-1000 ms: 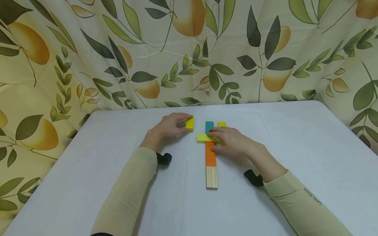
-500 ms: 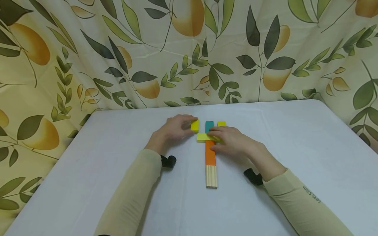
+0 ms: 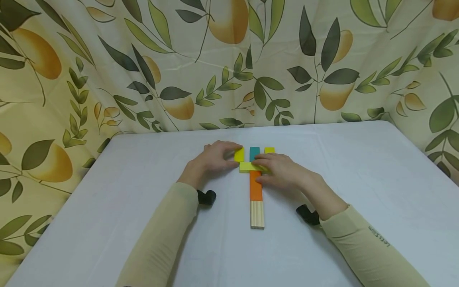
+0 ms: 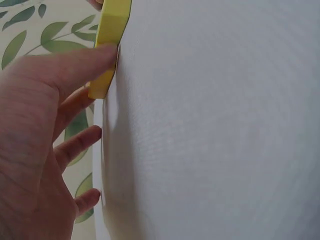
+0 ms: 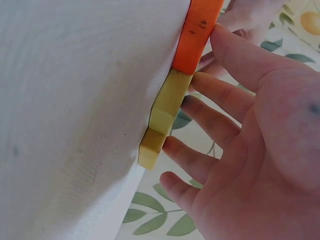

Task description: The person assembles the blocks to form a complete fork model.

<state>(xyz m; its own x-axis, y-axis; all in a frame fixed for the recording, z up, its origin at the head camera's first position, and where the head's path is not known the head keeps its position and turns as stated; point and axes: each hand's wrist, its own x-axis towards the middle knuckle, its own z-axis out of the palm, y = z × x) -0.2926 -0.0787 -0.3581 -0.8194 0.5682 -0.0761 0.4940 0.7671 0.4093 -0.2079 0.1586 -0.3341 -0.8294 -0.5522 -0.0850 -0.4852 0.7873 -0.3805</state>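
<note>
In the head view, my left hand [image 3: 214, 157] pinches a small yellow block [image 3: 239, 154] between thumb and fingers. The block stands by the left end of a yellow-green block [image 3: 245, 167] that lies crosswise. My right hand [image 3: 283, 169] rests its extended fingers on that crosswise block and hides its right end. Beyond it are a teal block [image 3: 254, 151] and a second yellow block [image 3: 269, 150]. An orange block [image 3: 256, 187] runs toward me, ending at a plain wood block [image 3: 257, 214]. The right wrist view shows the thumb at the orange block [image 5: 196, 37].
A white-covered table [image 3: 315, 255] carries the blocks. Behind it hangs a cloth [image 3: 222, 95] printed with fruit and leaves. Black wrist cameras [image 3: 206, 197] sit under both forearms.
My left hand has moved right and slightly toward me, bringing the pinched yellow block up to the left end of the crosswise block. The right hand stays in place.
</note>
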